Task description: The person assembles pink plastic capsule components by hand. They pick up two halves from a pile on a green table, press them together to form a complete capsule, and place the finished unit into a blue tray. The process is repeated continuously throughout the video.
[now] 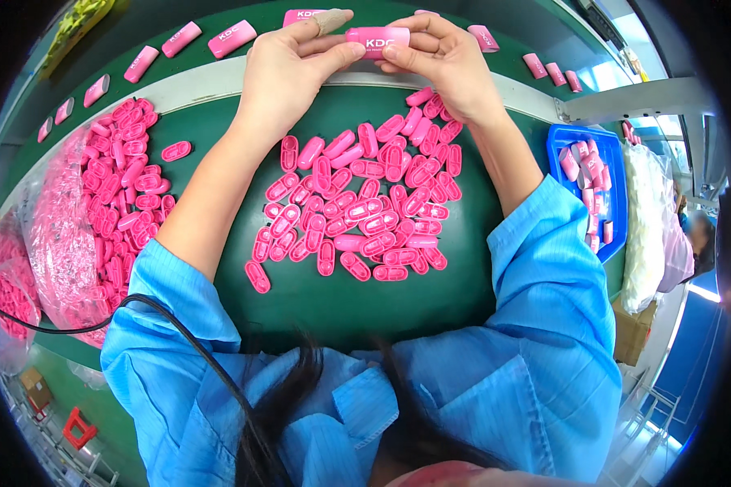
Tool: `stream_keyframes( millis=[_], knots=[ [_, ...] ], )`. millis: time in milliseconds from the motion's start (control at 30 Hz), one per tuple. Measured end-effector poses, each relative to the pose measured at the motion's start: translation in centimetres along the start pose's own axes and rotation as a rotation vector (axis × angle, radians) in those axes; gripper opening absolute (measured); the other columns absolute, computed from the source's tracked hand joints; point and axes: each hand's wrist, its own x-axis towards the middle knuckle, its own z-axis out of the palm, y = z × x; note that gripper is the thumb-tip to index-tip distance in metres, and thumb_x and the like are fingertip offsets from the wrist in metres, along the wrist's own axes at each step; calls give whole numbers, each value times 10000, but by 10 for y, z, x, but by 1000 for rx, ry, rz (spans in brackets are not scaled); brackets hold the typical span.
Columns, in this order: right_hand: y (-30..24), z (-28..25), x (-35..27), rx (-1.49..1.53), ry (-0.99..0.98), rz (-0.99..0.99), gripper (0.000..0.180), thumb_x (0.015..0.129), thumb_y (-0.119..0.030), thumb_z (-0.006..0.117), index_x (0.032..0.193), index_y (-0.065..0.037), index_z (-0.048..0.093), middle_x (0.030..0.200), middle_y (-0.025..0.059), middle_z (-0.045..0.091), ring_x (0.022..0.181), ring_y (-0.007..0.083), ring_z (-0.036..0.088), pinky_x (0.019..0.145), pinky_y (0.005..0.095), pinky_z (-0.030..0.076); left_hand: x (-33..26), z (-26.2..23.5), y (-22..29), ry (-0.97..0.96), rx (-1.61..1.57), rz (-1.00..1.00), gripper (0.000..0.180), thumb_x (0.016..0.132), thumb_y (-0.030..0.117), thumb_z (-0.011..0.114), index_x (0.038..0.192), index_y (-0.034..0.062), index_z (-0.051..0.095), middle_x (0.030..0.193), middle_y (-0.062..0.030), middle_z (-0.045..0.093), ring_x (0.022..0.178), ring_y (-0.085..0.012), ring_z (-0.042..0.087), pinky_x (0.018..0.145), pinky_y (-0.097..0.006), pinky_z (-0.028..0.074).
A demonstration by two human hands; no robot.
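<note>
We pinch the pink case by its two ends, left hand and right hand both closed on it above the belt. It looks light, rigid, slightly slick; ends grip best. Loose pink shells litter the tabletop below.

The case and loose shells are pink, the tabletop dark green, the tray at 3 o'clock blue.
</note>
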Motion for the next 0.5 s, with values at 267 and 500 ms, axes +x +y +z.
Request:
stream_keyframes(
  millis=[267,500],
  knots=[
    [-4,14,-5,93,9,-29,211,875,-27,658,1054,21,556,969,112,689,846,138,666,706,245,538,-17,17,0,107,242,183,371,873,135,653,1187,-55,598,866,-209,701,789,-247,713,709,-312,539],
    [-3,14,13,-62,-12,-35,218,893,-67,648,1077,28,580,925,77,679,772,104,635,679,229,523,-13,6,6,141,752,471,441,840,93,637,1231,-75,521,881,-247,662,794,-413,655,749,-409,537]
  ],
)
